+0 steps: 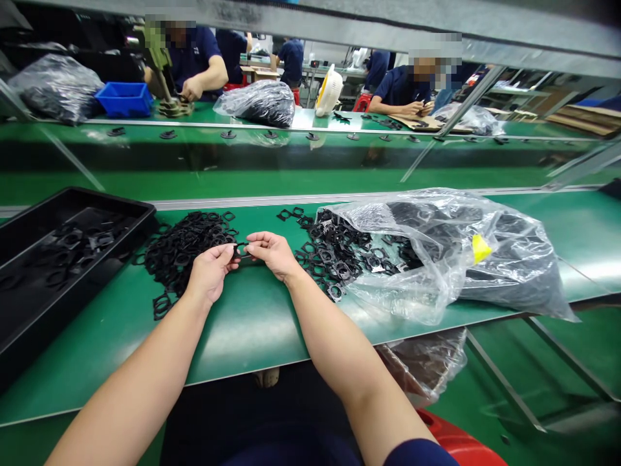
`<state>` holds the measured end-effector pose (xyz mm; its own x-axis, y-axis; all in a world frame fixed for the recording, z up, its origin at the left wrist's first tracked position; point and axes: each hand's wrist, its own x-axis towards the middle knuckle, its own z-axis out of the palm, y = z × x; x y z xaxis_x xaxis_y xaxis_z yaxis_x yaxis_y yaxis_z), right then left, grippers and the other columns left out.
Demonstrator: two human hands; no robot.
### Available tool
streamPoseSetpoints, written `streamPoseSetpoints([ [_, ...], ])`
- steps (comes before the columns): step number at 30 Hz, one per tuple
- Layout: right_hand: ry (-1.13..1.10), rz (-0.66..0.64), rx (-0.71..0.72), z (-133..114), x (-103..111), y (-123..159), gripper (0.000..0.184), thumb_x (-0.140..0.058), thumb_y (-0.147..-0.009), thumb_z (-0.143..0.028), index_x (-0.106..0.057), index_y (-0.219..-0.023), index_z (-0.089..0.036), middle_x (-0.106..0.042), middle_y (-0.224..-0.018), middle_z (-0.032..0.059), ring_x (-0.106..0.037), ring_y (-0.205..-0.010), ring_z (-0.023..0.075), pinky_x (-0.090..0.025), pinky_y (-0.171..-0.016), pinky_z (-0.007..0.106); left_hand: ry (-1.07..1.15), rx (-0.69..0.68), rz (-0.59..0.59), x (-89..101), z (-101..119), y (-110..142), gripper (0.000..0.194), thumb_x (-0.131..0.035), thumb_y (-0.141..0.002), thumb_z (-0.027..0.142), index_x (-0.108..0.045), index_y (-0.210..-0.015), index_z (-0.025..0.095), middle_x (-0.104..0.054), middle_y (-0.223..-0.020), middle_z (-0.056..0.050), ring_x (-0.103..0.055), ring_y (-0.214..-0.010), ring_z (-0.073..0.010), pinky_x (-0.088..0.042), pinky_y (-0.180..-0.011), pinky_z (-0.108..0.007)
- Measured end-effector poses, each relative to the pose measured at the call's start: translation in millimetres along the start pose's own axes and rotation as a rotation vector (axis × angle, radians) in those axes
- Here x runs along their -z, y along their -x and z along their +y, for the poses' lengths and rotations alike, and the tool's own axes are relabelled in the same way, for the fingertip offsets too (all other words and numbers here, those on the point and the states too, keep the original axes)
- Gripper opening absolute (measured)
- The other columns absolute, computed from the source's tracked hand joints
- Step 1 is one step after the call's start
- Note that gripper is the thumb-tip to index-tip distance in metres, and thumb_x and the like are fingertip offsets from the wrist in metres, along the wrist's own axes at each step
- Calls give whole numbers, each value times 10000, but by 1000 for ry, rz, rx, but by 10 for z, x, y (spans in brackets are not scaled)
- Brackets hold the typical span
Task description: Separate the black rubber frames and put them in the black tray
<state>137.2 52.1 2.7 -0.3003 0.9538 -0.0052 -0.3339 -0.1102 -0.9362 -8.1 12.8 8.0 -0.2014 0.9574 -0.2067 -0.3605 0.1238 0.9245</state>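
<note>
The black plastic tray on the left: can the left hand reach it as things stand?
Probably yes: the left hand is close to the black plastic tray, and only a low, loose pile of black frame-shaped parts lies between them, which it could pass over.

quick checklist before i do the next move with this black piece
1. Black piece pinched between the fingers of the left hand and right hand: ok.
2. Condition of the black piece: cannot tell, it is small and partly hidden by the fingers.
3. Black tray within reach to the left, with pieces already in it: ok.
4. Pile left of the hands and pile right of the hands lying apart on the green bench: ok.
5. Clear plastic bag lying to the right of the right pile, not under the hands: ok.
</note>
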Motion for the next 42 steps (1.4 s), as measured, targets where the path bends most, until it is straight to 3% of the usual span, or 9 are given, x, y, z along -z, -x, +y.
streamPoseSetpoints([
  [12, 39, -25, 8, 13, 2, -7, 389, -810, -538, -280, -648, -868, -155, -647, -667, -23, -571, -584, 79, -474, -563, 207, 13, 38, -74, 44, -6, -13, 355, -792, -562, 342, -674, -806, 113, -657, -734, -50, -577, -618, -116, -453, -543, -227],
  [22, 15, -21, 5, 47, -27, -10, 403, -810, -537, -301, -639, -870, -151, -645, -658, -30, -555, -549, 67, -463, -554, 204, 114, 45, -62, 14, -11, 1, 287, -784, -596, 308, -624, -776, 153, -625, -751, -12, -570, -661, -103, -457, -571, -213],
  [28, 29, 20, 31, 42, -25, -11, 410, -818, -539, -323, -636, -866, -155, -645, -652, -28, -550, -540, 67, -465, -549, 204, 133, 118, -81, 23, -30, -4, 267, -752, -664, 318, -628, -823, 143, -656, -772, -31, -604, -657, -112, -493, -611, -245],
  [34, 31, 5, 39, 16, -25, 1, 393, -809, -551, -308, -642, -872, -156, -643, -683, -16, -554, -576, 75, -466, -566, 212, 159, 132, -109, 27, 6, 8, 277, -797, -613, 287, -647, -785, 130, -665, -722, -38, -607, -623, -103, -493, -574, -213],
  [42, 14, 6, 36, 4, -59, 19, 391, -801, -547, -299, -635, -872, -156, -621, -642, -31, -540, -557, 75, -458, -564, 222, 30, -38, 102, -36, 13, 26, 399, -842, -496, 377, -661, -741, 120, -639, -644, -11, -551, -544, -76, -415, -484, -179],
])
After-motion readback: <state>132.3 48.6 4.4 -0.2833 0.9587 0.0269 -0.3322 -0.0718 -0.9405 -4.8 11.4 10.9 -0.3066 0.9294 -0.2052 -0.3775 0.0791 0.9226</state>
